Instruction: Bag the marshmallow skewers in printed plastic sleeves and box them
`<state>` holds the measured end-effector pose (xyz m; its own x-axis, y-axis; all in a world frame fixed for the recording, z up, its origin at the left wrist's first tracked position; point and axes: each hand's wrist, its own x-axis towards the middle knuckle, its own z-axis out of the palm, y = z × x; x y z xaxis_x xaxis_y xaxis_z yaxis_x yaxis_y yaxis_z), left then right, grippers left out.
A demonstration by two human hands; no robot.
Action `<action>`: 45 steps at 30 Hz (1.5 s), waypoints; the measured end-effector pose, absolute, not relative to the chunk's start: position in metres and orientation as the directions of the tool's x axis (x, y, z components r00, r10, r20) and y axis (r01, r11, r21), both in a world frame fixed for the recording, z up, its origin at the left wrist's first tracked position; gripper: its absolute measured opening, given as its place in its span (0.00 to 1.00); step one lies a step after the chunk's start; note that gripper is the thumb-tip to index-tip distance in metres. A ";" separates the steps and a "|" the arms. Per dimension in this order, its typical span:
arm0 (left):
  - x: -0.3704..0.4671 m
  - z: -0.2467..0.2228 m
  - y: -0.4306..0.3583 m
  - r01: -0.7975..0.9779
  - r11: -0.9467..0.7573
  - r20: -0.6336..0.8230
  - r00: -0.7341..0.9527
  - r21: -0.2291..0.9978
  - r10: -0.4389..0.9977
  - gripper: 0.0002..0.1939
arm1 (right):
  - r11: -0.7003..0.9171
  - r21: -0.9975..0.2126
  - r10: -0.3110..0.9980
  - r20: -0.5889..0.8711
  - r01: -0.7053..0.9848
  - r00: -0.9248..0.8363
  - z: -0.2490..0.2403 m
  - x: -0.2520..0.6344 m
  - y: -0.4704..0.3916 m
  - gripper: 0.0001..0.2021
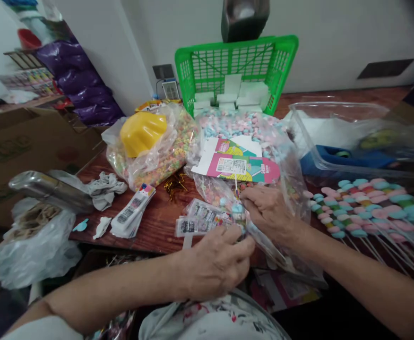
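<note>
A marshmallow skewer (237, 208) stands upright between my hands, its white stick pointing up and its blue end partly inside a small clear printed bag. My right hand (272, 210) is closed, fingers pinched at the stick and the bag's upper part. My left hand (216, 264) is closed around the lower part of the bag; its fingertips hide much of it. Flat clear bags with printed labels (202, 217) lie on the table just beyond my left hand. Pink printed cards (244, 167) rest behind the hands, on a large plastic bag of pink and blue marshmallows (221, 123).
Finished-looking marshmallow skewers (370, 208) are piled at right, before a clear plastic bin (334, 163). A green basket (235, 56) stands at the back. To the left are a bag of ring candies (182, 146), a yellow bowl (143, 133), a label stack (132, 212) and a metal flask (51, 191).
</note>
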<state>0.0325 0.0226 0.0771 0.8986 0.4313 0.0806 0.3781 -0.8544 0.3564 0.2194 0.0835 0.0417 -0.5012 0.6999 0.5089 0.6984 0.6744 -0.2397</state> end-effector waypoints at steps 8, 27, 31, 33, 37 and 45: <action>0.032 0.038 0.065 0.203 -0.753 0.512 0.622 0.626 0.593 0.15 | 0.723 -0.596 0.675 0.497 0.351 -0.546 0.055 0.211 0.038 0.10; 0.023 0.028 0.029 -0.297 0.614 -0.292 0.678 0.731 0.675 0.28 | 0.826 0.366 0.117 0.634 0.429 -0.765 0.023 0.220 0.058 0.08; 0.024 0.009 0.022 -0.035 0.098 -0.075 0.418 0.995 0.906 0.31 | 0.850 -0.027 0.422 0.633 0.526 -0.649 0.016 0.212 0.053 0.12; 0.019 -0.001 0.019 0.212 -0.285 0.193 0.368 0.935 0.910 0.31 | 0.700 -0.511 0.713 0.479 0.498 -0.512 0.011 0.205 0.048 0.11; -0.002 -0.016 0.013 0.425 -0.684 0.529 0.436 0.593 0.728 0.30 | -0.276 -0.961 0.863 -0.255 0.015 -0.436 -0.002 0.178 0.034 0.09; -0.085 0.008 -0.059 0.734 -0.545 0.453 0.357 0.405 0.817 0.26 | -0.772 -0.628 0.498 -0.498 -0.101 -0.710 -0.012 0.088 -0.003 0.15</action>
